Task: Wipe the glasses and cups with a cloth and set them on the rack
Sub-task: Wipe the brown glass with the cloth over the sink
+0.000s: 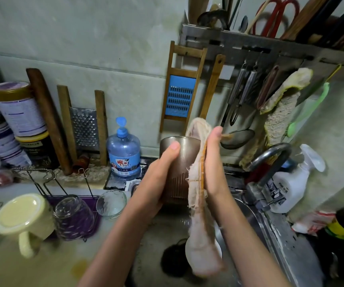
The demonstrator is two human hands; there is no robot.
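My left hand (158, 175) grips a brown tinted glass (180, 160) upright over the sink. My right hand (213, 162) presses a pale worn cloth (198, 204) flat against the glass's right side; the cloth's long end hangs down toward the sink. At the left stands a purple rack (93, 204) with wire pegs. On it sit an upside-down cream mug (22, 216) and an upside-down clear glass (71, 216). A small clear glass (111, 203) stands upright beside the rack.
A steel sink (247, 212) lies below my hands, with a tap (270, 162) and a white spray bottle (291, 183) to the right. A blue water bottle (123, 152), graters and tins line the back wall. Utensils hang from a wall rail (249, 48).
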